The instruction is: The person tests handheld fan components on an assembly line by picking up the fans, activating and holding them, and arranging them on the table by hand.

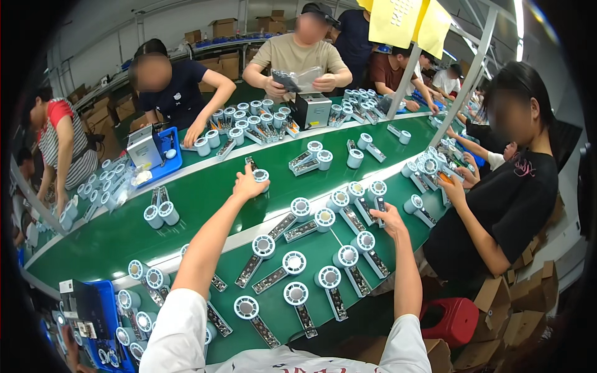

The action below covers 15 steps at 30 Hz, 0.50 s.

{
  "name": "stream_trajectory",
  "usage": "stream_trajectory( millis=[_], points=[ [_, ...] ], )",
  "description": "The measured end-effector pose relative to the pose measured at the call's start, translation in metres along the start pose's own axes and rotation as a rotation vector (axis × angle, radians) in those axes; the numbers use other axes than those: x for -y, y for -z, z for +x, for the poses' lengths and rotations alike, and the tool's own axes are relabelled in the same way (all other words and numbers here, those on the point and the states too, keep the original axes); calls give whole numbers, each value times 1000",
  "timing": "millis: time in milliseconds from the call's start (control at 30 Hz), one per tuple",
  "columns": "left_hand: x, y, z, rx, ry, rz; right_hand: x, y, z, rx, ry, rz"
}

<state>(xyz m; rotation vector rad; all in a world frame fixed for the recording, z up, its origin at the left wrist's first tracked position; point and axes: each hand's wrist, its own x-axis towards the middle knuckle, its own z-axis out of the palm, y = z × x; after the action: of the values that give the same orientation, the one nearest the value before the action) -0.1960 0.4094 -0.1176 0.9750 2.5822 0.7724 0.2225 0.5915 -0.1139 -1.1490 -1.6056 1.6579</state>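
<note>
White sleeves (pixel 186 329) lead out over the green counter (pixel 205 205), where the left hand (pixel 247 184) has its fingers closed on a small handheld fan (pixel 260 176) beyond the white centre strip (pixel 205 248), the right hand (pixel 388 214) touching another fan (pixel 377 191); lifting it straight up looks safest, clear of neighbours.

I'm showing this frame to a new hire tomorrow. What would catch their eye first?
First, the green conveyor belt running across the middle, strewn with small white handheld fans. Next, the wearer's two bare arms stretching over it: the left hand grips a fan far out on the belt, and the right hand rests on another fan near the right side. Co-workers crowd the far edge and the right side.
</note>
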Motion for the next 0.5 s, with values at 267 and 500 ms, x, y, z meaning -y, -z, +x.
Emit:
stream_trajectory(
  millis=[267,500],
  points=[
    [10,7,20,16,26,-71,6,6,30,-16,16,-624],
    [-50,117,-75,252,-391,91,39,-6,-6,-186,287,-1004]
  ],
)
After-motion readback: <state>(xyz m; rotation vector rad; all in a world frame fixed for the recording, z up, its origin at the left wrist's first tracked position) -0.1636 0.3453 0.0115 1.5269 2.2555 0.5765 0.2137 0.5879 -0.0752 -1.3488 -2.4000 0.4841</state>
